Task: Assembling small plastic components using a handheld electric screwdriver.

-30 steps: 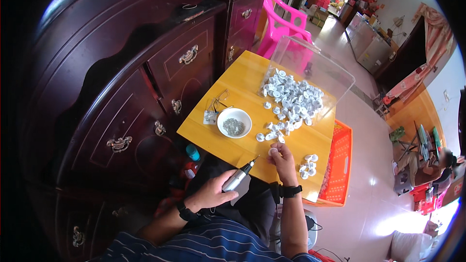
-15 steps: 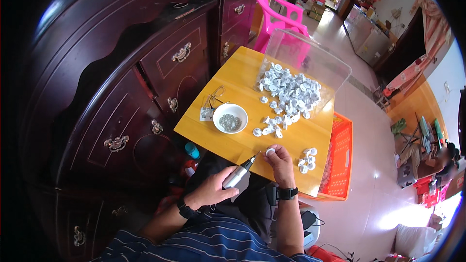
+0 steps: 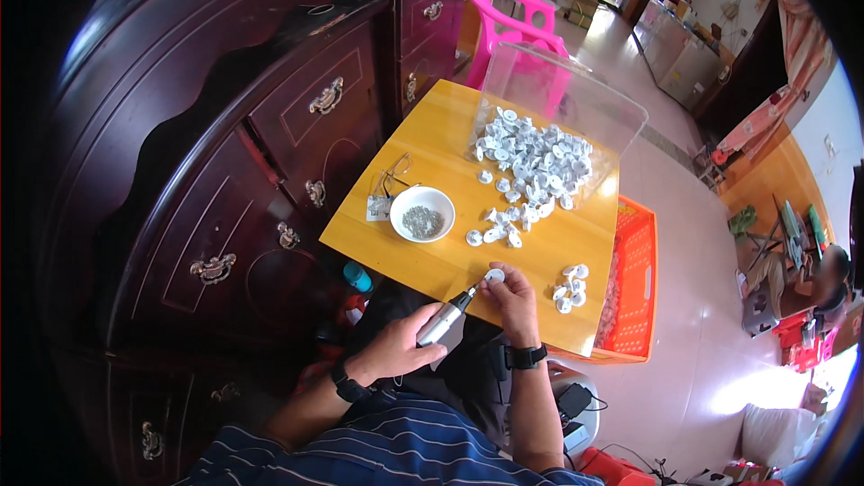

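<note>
My left hand [image 3: 396,347] is wrapped round a silver and black electric screwdriver [image 3: 439,323], its tip pointing up and to the right. Between the fingers of my right hand [image 3: 516,306] is a round white plastic part [image 3: 493,277], and the tool's tip meets it or nearly does; I cannot tell if they touch. Beyond my hands a white bowl [image 3: 397,213] holds many small silvery metal pieces, likely screws. Loose white plastic parts [image 3: 491,235] lie on the yellow wooden table [image 3: 387,250], and a small cluster of similar parts [image 3: 571,289] sits right of my right hand.
A clear plastic bin [image 3: 621,108] lies at the table's far side, white parts spilling from it. Eyeglasses [image 3: 393,173] rest behind the bowl. An orange crate [image 3: 640,297] stands against the table's right side, dark wooden drawers [image 3: 207,225] line the left, and a pink chair [image 3: 486,22] stands beyond.
The white part in my right hand has tilted or turned, and the screwdriver tip has come up closer to it. The view has shifted slightly.
</note>
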`<state>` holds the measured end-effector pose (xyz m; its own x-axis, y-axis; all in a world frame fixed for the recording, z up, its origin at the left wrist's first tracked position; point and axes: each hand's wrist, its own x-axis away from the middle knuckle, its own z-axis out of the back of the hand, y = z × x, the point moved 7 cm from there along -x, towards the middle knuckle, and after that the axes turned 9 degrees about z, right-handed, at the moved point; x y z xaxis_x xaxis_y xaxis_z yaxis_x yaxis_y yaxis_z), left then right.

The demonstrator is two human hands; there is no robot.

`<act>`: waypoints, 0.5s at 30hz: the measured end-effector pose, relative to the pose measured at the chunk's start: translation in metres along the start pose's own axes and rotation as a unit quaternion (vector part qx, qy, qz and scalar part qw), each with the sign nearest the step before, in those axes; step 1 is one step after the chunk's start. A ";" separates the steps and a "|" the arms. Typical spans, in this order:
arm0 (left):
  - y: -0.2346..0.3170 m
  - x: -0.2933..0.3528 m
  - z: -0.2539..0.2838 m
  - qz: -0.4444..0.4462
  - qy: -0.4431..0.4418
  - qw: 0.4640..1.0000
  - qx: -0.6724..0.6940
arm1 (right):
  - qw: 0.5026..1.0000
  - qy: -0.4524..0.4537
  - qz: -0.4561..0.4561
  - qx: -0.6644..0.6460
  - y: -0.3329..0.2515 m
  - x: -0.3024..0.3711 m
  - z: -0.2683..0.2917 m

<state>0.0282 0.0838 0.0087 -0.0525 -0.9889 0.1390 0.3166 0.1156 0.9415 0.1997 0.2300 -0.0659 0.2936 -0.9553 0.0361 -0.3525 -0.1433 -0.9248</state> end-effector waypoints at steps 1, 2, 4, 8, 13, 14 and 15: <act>-0.001 0.000 0.000 0.005 0.001 1.000 -0.005 | 1.000 0.005 0.000 0.011 0.001 0.001 -0.001; -0.001 -0.001 -0.001 0.006 0.000 1.000 -0.006 | 1.000 0.009 -0.001 0.023 0.002 0.001 -0.001; -0.002 -0.002 -0.001 0.008 0.005 1.000 -0.009 | 0.999 0.010 0.007 0.032 0.004 0.002 -0.002; 0.000 -0.003 -0.001 0.000 0.009 1.000 -0.026 | 0.998 0.012 0.027 0.064 0.004 0.002 -0.002; -0.001 -0.003 -0.002 0.008 0.009 0.999 -0.037 | 0.997 0.022 0.033 0.068 0.001 0.004 -0.005; -0.001 -0.003 -0.002 0.008 0.009 0.999 -0.038 | 0.997 0.022 0.038 0.069 0.000 0.004 -0.006; -0.001 -0.003 -0.002 0.007 0.009 0.999 -0.038 | 0.997 0.023 0.038 0.069 0.000 0.004 -0.006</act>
<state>0.0296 0.0865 0.0069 -0.0307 -0.9888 0.1460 0.3888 0.1227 0.9131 0.1957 0.2247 -0.0635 0.2291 -0.9732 -0.0210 -0.2456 -0.0369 -0.9687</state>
